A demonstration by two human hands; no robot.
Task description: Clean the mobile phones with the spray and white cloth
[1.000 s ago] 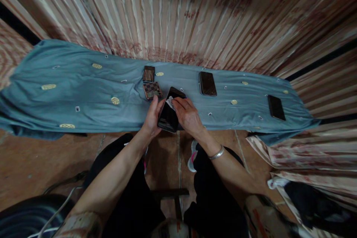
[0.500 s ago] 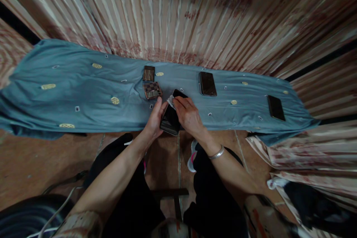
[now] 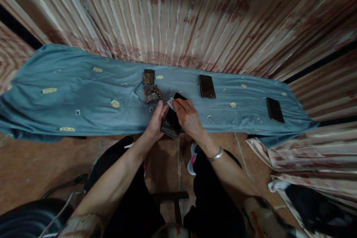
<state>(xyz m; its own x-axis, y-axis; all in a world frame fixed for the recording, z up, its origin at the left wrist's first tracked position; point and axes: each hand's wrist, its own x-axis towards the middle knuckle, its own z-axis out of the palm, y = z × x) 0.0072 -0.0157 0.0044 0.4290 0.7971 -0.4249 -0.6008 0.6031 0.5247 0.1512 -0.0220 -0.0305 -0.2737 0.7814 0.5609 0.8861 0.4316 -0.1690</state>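
Legs: dark trousers fill the bottom of the view, with a shoe (image 3: 192,156) between them on the brown floor (image 3: 33,163).
Bracelet: a metal band (image 3: 215,154) circles the right wrist.
Left hand: the left hand (image 3: 156,121) cups the phone's left edge from below, its fingers closed around it and the thumb up along the side.
Right hand: the right hand (image 3: 189,116) lies over the phone's right side; its fingertips pinch a small white cloth (image 3: 170,102) against the phone's far end.
Phone: the black phone (image 3: 172,118) is held between both hands, just above the near edge of the sheet. Its long axis runs away from the person, leaning a little right; the near end is at the sheet's edge and the far end points toward the curtain. Its dark face is turned up.
Sheet: a blue-grey sheet (image 3: 83,100) with small yellow patches spreads from left to right.
Flip phones: a checkered one (image 3: 152,93) lies just beyond the left hand; a second (image 3: 148,77) lies just behind it.
Other phones: one dark phone (image 3: 206,86) lies right of the hands; another (image 3: 275,110) is well apart, near the sheet's right end.
Curtain: a striped pink curtain (image 3: 178,15) hangs behind the sheet.
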